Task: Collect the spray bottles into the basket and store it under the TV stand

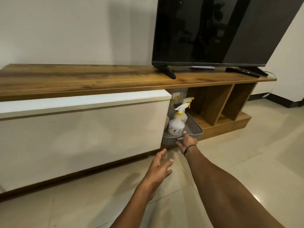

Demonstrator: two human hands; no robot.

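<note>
Right hand [187, 142] fingers spread against gray basket [195, 129] rim, left hand [160, 168] open, spray bottles [176, 124] upright inside

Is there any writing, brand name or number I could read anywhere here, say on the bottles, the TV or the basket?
None can be read.
Front spray bottle: only dark dots on its white body, no lettering.
TV: screen dark, no brand mark legible on the bezel.
Basket: plain grey with perforations, no label.
Flat white item under the TV: too small and blurred to tell if it is printed.

Bare forearms, no sleeves; thin black band [189, 148] on right wrist.
</note>
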